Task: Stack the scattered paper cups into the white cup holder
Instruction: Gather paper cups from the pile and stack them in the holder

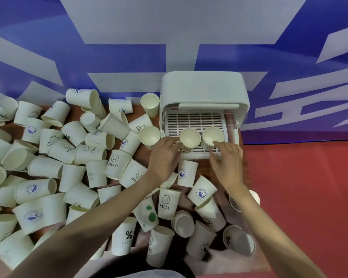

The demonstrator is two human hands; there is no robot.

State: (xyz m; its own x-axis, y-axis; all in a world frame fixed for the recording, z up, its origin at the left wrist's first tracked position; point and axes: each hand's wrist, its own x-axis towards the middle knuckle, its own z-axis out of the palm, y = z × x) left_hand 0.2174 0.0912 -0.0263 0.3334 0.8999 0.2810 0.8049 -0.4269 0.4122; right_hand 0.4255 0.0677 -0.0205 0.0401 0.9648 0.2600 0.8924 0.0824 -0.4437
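1. The left hand [164, 155] gripped an upright cup [189, 139] on the white cup holder [204, 91] rack.
2. The right hand [227, 160] pinched the neighbouring cup [212, 137], at its 3 o'clock.
3. Scattered cups [72, 157] covered the worktop [10, 128] at 9 o'clock.

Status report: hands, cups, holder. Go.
Left hand grips left cup, right hand grips right cup. Both upright on cup holder tray. Loose cups crowd the left.
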